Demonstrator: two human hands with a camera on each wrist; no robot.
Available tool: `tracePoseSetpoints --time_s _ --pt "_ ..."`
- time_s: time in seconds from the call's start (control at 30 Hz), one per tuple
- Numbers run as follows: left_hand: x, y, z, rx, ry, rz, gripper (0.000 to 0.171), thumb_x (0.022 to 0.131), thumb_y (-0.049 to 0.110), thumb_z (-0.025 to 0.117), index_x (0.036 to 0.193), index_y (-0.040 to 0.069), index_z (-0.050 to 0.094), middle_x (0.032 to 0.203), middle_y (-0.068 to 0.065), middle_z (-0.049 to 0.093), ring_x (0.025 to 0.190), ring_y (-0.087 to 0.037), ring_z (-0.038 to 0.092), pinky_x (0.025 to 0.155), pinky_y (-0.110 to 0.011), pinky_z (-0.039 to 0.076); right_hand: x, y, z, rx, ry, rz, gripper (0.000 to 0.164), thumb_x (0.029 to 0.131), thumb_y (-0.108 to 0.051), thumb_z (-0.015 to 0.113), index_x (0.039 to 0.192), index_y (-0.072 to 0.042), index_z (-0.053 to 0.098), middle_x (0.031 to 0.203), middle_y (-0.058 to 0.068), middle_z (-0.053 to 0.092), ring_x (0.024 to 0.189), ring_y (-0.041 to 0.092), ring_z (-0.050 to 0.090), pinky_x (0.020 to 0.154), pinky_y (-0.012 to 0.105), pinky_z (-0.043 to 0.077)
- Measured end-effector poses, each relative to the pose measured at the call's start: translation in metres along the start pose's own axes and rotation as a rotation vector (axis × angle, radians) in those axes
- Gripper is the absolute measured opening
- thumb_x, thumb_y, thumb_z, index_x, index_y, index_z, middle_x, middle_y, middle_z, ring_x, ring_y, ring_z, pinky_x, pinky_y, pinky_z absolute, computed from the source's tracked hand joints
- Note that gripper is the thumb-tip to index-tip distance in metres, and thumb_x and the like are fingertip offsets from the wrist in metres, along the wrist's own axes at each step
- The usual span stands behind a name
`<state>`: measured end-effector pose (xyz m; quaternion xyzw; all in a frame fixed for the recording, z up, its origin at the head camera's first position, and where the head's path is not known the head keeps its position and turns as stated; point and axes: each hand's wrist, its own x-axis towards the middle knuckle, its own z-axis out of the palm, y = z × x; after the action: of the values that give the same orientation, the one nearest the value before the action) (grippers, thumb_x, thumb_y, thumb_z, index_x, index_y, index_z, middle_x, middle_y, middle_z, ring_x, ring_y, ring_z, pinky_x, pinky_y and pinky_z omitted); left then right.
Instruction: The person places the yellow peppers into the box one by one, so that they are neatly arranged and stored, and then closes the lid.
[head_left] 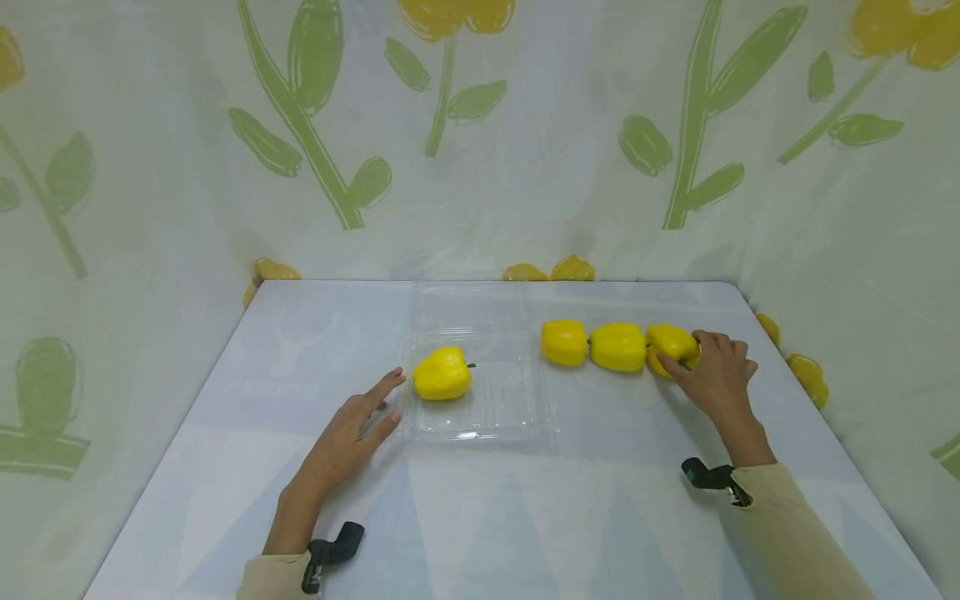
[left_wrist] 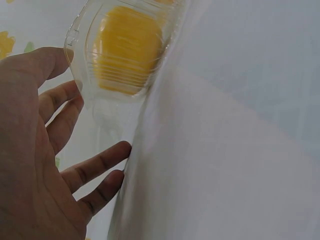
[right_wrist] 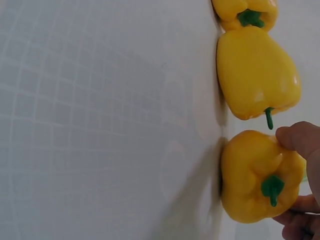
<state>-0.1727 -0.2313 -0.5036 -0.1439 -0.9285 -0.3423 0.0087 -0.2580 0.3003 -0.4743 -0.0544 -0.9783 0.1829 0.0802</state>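
Observation:
My right hand (head_left: 716, 371) grips the rightmost yellow bell pepper (head_left: 670, 343); the right wrist view shows the thumb on one side of this pepper (right_wrist: 250, 175) and fingertips on the other, its green stem facing the camera. My left hand (head_left: 341, 446) has its fingers extended at the left rim of a clear plastic clamshell box (head_left: 510, 417). In the left wrist view, thumb and fingertips meet the box's edge (left_wrist: 75, 65). One yellow bell pepper (head_left: 441, 374) lies in the left part of the box, its stem pointing right.
Two more yellow bell peppers, a left one (head_left: 564, 342) and a middle one (head_left: 617, 347), stand in a row right of the box. The box's clear lid (head_left: 468, 307) lies folded back behind it. A flower-print cloth (head_left: 480, 200) hangs behind the white table (head_left: 480, 517).

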Motion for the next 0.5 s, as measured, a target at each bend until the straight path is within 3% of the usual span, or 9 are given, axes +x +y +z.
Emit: tracePoseSetpoints --time_s 0.5 --pt "-0.0006 0.0008 -0.0001 -0.015 -0.001 -0.015 0.063 0.103 0.039 0.056 0.159 0.036 0.027 0.158 0.01 0.036 0.121 -0.024 0.052 0.101 -0.059 0.04 -0.0041 0.0056 -0.0067 0.028 0.015 0.024 0.074 0.091 -0.043 0.07 0.134 0.012 0.046 0.131 0.038 0.045 0.114 0.053 0.032 0.085 0.064 0.025"
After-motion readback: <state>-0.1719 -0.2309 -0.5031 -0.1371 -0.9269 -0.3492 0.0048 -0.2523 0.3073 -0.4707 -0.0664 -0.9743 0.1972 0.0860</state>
